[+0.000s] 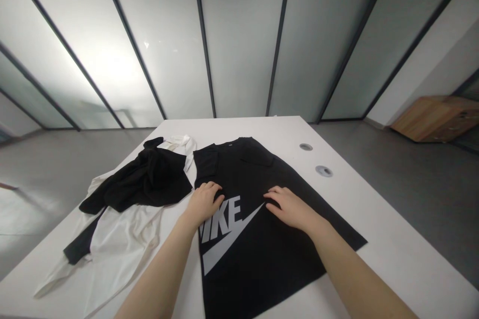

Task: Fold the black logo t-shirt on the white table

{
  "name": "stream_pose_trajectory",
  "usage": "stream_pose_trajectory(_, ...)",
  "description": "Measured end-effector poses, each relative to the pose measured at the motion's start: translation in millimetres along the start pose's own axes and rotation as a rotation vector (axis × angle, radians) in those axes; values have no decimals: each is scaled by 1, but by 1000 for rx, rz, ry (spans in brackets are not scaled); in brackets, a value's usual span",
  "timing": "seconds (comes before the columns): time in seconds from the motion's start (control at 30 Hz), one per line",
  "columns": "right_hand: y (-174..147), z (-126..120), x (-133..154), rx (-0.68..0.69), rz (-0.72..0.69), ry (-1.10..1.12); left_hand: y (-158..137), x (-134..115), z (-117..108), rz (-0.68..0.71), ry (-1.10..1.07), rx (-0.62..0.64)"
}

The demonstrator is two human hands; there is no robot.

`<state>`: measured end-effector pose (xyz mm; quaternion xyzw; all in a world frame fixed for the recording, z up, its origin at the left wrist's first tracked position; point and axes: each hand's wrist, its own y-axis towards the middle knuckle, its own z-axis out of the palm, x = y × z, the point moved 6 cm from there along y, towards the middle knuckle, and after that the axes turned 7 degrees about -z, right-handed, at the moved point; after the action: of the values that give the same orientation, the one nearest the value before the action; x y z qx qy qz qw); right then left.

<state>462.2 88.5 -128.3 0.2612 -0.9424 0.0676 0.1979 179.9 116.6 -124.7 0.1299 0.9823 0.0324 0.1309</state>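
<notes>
A black T-shirt (pixel 262 239) with a large white printed logo lies spread flat on the white table (pixel 392 239), its collar toward the far edge. My left hand (pixel 204 202) rests palm down on the shirt's left side, beside the folded-in sleeve. My right hand (pixel 290 207) lies flat on the shirt's middle, just right of the lettering. Both hands press the cloth with fingers apart and hold nothing.
A heap of clothes lies on the table's left: a crumpled black garment (pixel 145 182) on top of a white one (pixel 116 249). Two round cable holes (pixel 324 171) sit at the table's right. A wooden cabinet (pixel 437 117) stands far right, glass panels behind.
</notes>
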Motion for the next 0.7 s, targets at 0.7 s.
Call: stream_pose_trajectory(0.7,-32,-28,-134,-206,708,-207,1,-15,5,134,-175,30)
